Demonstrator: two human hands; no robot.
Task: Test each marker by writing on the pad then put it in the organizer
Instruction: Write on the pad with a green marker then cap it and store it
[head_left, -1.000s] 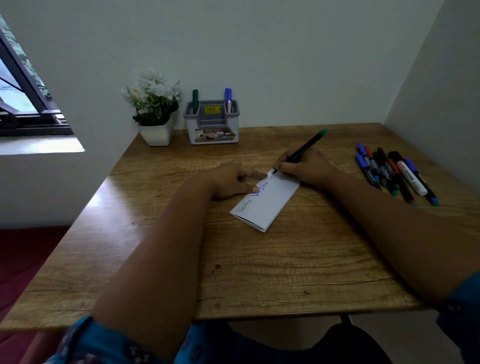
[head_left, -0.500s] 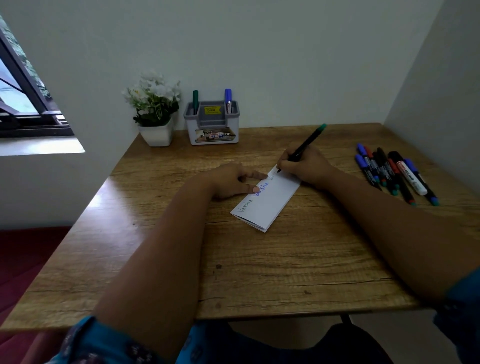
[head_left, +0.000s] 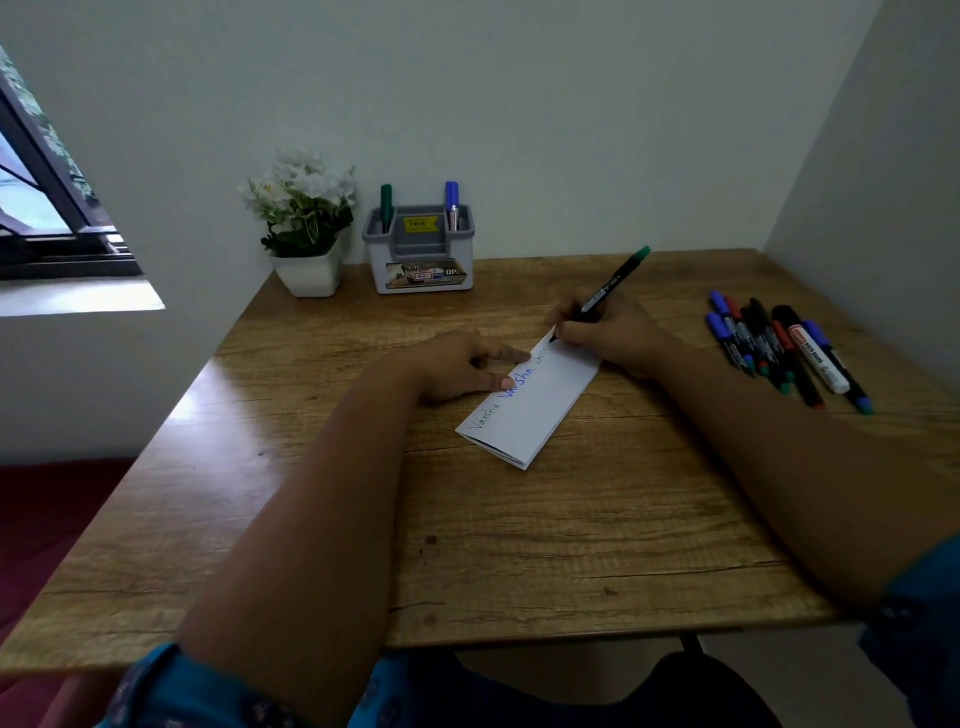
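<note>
Right hand (head_left: 608, 332) grips marker (head_left: 605, 296), tip on pad (head_left: 535, 405); left hand (head_left: 462, 364) fingers flat on pad

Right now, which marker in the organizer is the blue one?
The marker with the blue cap standing in the organizer's right slot; the left slot holds a green marker.

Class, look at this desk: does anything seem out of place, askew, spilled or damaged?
Nothing is spilled or damaged. The pad lies askew to the desk edge, simply angled for writing, and the untested markers lie in a loose heap on the right.
</note>
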